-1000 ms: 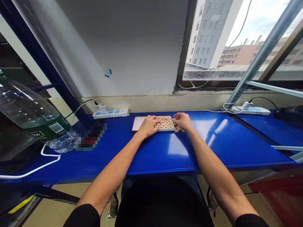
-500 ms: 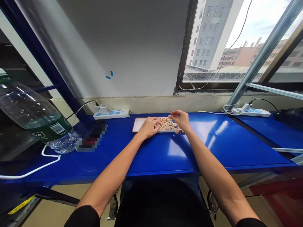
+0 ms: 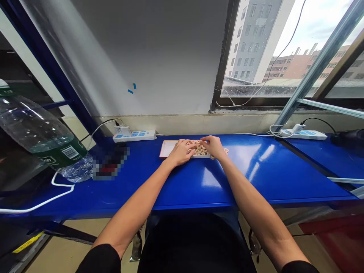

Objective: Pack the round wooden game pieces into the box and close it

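Note:
A shallow box (image 3: pixel 164 149) with a white inside and a reddish rim lies on the blue table. Rows of round wooden Chinese chess pieces (image 3: pixel 202 151) with characters fill its right part. My left hand (image 3: pixel 179 152) rests over the middle of the box, thumb and fingers apart, its fingertips at the pieces. Over the box's right end, my right hand (image 3: pixel 214 146) pinches at the back row; the Chinese chess piece in its fingertips is mostly hidden. A few loose pieces (image 3: pixel 226 150) lie on the table right of the box, partly behind this hand.
A large water bottle (image 3: pixel 68 151) leans in at the left, near a blurred-out object (image 3: pixel 110 165). Power strips with plugs lie along the wall, one at left (image 3: pixel 136 135) and one at right (image 3: pixel 308 134). The blue table (image 3: pixel 182 189) has its front edge near me.
My right hand has moved left and slightly inward over the box, now covering more of its right end and some loose pieces. My left hand has stayed about where it was.

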`<control>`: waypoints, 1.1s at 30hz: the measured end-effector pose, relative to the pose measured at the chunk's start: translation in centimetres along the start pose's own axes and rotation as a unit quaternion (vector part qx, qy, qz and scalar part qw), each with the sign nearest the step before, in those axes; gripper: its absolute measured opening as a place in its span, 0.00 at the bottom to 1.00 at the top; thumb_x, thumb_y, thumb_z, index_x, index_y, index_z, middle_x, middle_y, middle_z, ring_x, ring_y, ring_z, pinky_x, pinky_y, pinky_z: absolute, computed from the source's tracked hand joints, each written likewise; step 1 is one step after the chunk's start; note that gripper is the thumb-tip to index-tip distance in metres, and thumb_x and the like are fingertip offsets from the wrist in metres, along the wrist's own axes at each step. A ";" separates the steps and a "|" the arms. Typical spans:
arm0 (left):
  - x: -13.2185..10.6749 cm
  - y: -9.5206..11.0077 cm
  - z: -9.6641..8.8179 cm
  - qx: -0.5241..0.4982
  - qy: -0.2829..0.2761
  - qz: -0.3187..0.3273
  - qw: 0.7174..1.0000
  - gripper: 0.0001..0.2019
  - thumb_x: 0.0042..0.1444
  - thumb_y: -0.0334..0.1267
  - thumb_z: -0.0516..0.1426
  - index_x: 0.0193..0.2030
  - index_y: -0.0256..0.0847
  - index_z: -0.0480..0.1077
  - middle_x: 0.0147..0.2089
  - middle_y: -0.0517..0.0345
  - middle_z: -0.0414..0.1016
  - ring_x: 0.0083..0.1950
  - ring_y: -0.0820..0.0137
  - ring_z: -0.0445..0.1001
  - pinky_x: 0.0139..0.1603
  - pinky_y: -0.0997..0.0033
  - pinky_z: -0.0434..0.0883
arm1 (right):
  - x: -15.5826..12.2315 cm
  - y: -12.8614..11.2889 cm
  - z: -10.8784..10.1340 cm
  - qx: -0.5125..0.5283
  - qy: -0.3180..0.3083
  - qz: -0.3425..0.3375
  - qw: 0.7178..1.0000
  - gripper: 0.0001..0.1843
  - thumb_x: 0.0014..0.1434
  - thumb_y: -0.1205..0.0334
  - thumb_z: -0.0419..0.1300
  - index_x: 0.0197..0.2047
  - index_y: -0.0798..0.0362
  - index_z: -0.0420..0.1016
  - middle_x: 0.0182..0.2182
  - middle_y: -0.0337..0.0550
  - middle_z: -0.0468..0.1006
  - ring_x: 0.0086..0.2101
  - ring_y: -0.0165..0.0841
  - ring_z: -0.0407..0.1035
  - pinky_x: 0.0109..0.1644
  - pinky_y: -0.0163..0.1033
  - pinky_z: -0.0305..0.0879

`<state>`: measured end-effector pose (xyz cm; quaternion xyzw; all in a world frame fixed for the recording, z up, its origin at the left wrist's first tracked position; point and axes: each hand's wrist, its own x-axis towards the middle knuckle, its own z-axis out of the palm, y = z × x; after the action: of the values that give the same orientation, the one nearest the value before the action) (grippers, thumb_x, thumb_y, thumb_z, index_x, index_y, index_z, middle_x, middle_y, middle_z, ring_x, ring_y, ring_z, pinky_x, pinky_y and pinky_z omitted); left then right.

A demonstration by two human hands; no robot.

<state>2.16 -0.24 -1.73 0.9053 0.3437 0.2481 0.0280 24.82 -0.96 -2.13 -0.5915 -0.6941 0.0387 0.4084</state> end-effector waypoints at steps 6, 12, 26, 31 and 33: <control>0.0 0.7 -0.3 0.005 -0.045 0.003 0.999 0.20 0.73 0.50 0.52 0.66 0.57 0.75 0.72 0.51 0.66 0.72 0.51 0.59 0.75 0.41 0.61 | 0.0 1.9 -2.8 0.012 0.028 0.072 0.997 0.12 0.61 0.64 0.62 0.41 0.53 0.87 0.39 0.46 0.87 0.40 0.38 0.79 0.48 0.39 0.72; -0.1 1.4 -0.7 0.018 -0.079 -0.020 0.997 0.22 0.74 0.53 0.49 0.68 0.60 0.73 0.75 0.53 0.62 0.75 0.48 0.56 0.73 0.36 0.60 | -0.7 3.2 -4.9 0.043 -0.133 0.077 0.987 0.17 0.54 0.61 0.69 0.48 0.50 0.86 0.47 0.42 0.87 0.45 0.37 0.80 0.54 0.39 0.73; -0.1 1.1 -0.2 -0.001 -0.060 -0.020 0.998 0.21 0.72 0.51 0.52 0.68 0.59 0.73 0.74 0.53 0.64 0.73 0.50 0.60 0.73 0.38 0.61 | -0.3 2.8 -3.1 0.052 -0.036 0.020 0.998 0.12 0.58 0.63 0.68 0.46 0.51 0.86 0.43 0.44 0.87 0.42 0.37 0.80 0.49 0.41 0.74; -0.2 1.5 -0.4 0.001 -0.072 -0.025 0.997 0.23 0.73 0.53 0.50 0.70 0.57 0.71 0.75 0.53 0.63 0.74 0.50 0.59 0.74 0.40 0.61 | -0.3 1.5 -2.4 0.048 -0.066 -0.024 0.996 0.10 0.57 0.62 0.69 0.44 0.51 0.86 0.39 0.43 0.87 0.37 0.35 0.78 0.45 0.39 0.73; -0.2 1.5 -0.5 0.002 -0.078 -0.028 0.997 0.24 0.73 0.53 0.49 0.71 0.57 0.69 0.76 0.52 0.62 0.74 0.50 0.58 0.74 0.40 0.61 | -0.4 1.2 -2.1 0.043 -0.072 -0.022 0.996 0.10 0.56 0.63 0.70 0.43 0.52 0.86 0.37 0.43 0.87 0.36 0.35 0.78 0.45 0.39 0.74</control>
<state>2.74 -1.59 -1.04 0.9119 0.3662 0.1755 0.0595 27.07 -1.82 -1.54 -0.5532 -0.7325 0.1018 0.3836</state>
